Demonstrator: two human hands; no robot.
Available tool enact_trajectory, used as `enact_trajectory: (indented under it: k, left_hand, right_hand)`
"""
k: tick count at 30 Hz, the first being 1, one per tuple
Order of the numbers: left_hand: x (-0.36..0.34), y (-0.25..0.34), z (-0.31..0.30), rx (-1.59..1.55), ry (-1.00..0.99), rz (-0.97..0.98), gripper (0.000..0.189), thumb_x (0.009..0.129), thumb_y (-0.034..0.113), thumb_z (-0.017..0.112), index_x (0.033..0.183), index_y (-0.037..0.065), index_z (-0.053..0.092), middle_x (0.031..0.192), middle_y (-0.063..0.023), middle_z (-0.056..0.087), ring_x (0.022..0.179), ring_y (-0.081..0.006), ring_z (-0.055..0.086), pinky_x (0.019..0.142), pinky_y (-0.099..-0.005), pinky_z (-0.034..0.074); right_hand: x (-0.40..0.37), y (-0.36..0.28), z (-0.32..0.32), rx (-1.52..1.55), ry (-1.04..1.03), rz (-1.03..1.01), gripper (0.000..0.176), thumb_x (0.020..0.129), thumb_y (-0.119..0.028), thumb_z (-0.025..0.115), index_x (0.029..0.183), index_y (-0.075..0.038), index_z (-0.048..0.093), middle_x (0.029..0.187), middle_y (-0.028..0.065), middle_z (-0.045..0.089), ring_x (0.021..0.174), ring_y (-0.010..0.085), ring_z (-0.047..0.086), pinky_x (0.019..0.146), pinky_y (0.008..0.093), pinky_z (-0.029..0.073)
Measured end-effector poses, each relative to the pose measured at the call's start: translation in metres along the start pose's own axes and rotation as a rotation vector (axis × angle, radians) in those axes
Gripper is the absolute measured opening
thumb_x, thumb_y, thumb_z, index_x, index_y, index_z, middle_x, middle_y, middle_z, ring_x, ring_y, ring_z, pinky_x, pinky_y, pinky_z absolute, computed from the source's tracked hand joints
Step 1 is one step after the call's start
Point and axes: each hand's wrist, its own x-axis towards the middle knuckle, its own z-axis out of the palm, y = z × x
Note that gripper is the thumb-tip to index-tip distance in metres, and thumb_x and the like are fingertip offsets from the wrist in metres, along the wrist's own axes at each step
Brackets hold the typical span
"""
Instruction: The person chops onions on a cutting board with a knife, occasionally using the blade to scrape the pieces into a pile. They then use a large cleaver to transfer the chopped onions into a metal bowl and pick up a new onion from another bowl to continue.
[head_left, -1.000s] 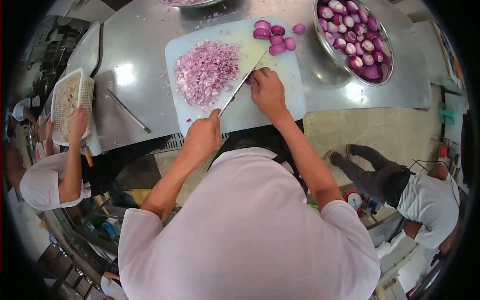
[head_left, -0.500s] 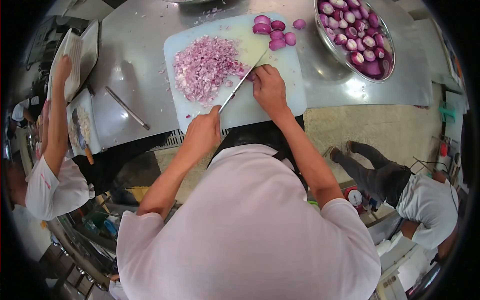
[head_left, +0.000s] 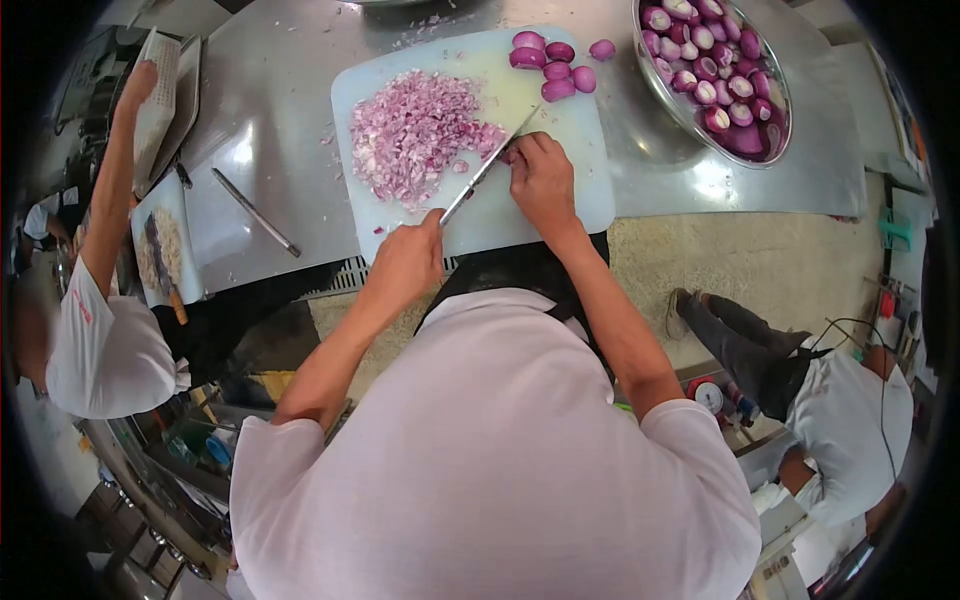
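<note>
My left hand [head_left: 405, 258] is closed round the handle of a long knife [head_left: 488, 164]. Its blade slants up and right across the white cutting board [head_left: 585, 190]. Against the blade's right side, my right hand [head_left: 544, 180] has its fingers bent over a red onion piece [head_left: 510, 155], mostly hidden beneath them. A broad heap of chopped red onion [head_left: 415, 135] covers the board's left half. Several peeled red onion halves [head_left: 557, 70] sit at the board's upper right corner. One more red onion [head_left: 602, 49] rests just off the board on the metal table.
A steel bowl [head_left: 668, 110] of peeled red onions stands at the upper right. A metal rod [head_left: 255, 212] lies left of the board. Farther left, a co-worker's hand [head_left: 143, 78] holds a white tray above another board [head_left: 190, 265] with a knife. Another person [head_left: 850, 400] is at right.
The knife and both my hands have shifted only slightly. At left, the co-worker's hand and white tray have moved up and right. The person at right has shifted a little.
</note>
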Motion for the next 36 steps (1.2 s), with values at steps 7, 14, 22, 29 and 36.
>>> enact_trajectory:
  k: [7,14,22,29,36]
  left_hand:
    - [-0.002,0.003,-0.002,-0.08,-0.005,-0.005,0.023,0.088,0.002,0.054,0.11,-0.005,0.058,0.064,-0.0282,0.058,0.062,-0.0455,0.061,0.059,-0.0535,0.046]
    - [-0.004,0.001,-0.006,-0.06,0.01,0.028,0.019,0.087,-0.001,0.053,0.106,-0.004,0.058,0.064,-0.0276,0.057,0.063,-0.046,0.06,0.059,-0.0543,0.044]
    - [0.008,-0.006,-0.005,-0.06,-0.02,0.012,0.025,0.088,0.0,0.054,0.112,-0.005,0.058,0.064,-0.0279,0.057,0.063,-0.0459,0.06,0.058,-0.0537,0.044]
    - [0.003,-0.002,-0.012,-0.052,0.089,-0.055,0.028,0.088,0.001,0.055,0.115,-0.005,0.058,0.065,-0.028,0.059,0.064,-0.0469,0.06,0.059,-0.0542,0.045]
    - [0.0,-0.002,-0.005,-0.051,0.027,-0.029,0.027,0.088,0.002,0.056,0.114,-0.005,0.058,0.064,-0.029,0.058,0.063,-0.0468,0.061,0.059,-0.054,0.046]
  right_hand:
    - [-0.001,-0.001,-0.002,0.024,0.015,-0.004,0.008,0.079,0.004,0.06,0.086,0.0,0.06,0.086,0.0166,0.058,0.081,0.0369,0.057,0.071,0.046,0.048]
    - [-0.005,0.003,0.001,0.034,0.02,0.001,0.009,0.077,0.005,0.061,0.085,0.001,0.06,0.084,0.0168,0.058,0.08,0.0378,0.058,0.071,0.0463,0.048]
    - [-0.005,0.004,0.0,0.04,0.032,0.006,0.011,0.077,0.006,0.062,0.087,0.001,0.064,0.09,0.0169,0.062,0.084,0.0367,0.06,0.073,0.0443,0.05]
    - [0.003,0.0,0.004,0.106,0.058,0.032,0.013,0.077,0.006,0.063,0.089,0.001,0.066,0.09,0.018,0.062,0.081,0.0384,0.062,0.073,0.0447,0.052]
    - [0.008,0.0,0.002,0.062,-0.004,0.055,0.011,0.076,0.008,0.061,0.085,0.003,0.065,0.088,0.0184,0.062,0.079,0.039,0.062,0.071,0.0445,0.05]
